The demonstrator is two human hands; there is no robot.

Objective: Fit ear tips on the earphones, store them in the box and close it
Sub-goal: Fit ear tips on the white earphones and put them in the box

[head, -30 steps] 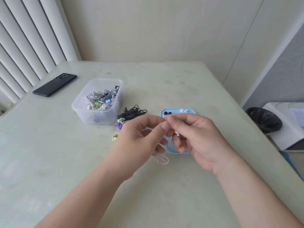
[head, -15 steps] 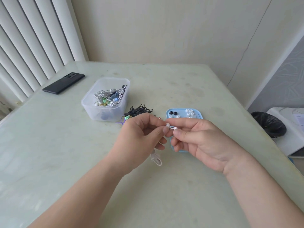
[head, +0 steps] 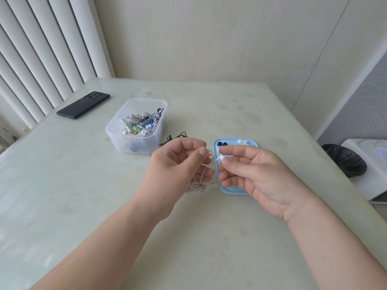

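Right grip: and here the right hand (head: pixel 257 176) has a white bud (head: pixel 221 158) pinched between thumb and forefinger, the other fingers loosely curled beneath.
Left grip: the left hand (head: pixel 178 164) nips the cable (head: pixel 198 184) between thumb and forefinger. A small red bit (head: pixel 209 156) peeks out just past the thumb.
Bud: up off the table (head: pixel 62 185), right between the two hands, over the left edge of the tray (head: pixel 230 191).
Cable: thin loops hang under the left hand, down towards the table.
Tray: pale blue, lying flat, mostly hidden by the right hand.
Tips: black tips (head: pixel 221 144) and white tips (head: pixel 241 141) sit at the tray's far end, just beyond the bud.
Box (head: pixel 117 132): clear, lid off, beyond and left of the left hand, well apart from the bud, with tangled earphones (head: pixel 142 124) inside.
Black set (head: pixel 178 136): a loose tangle between box and tray, partly behind the left hand.
Phone (head: pixel 83 104): black, at the far left near the blinds (head: pixel 41 49).
Writing: the sheet (head: pixel 381 153) at the right edge is too blurred to read, and any mark on the phone is too small to make out.
Bin (head: pixel 343 160): black-lined, on the floor to the right of the table.
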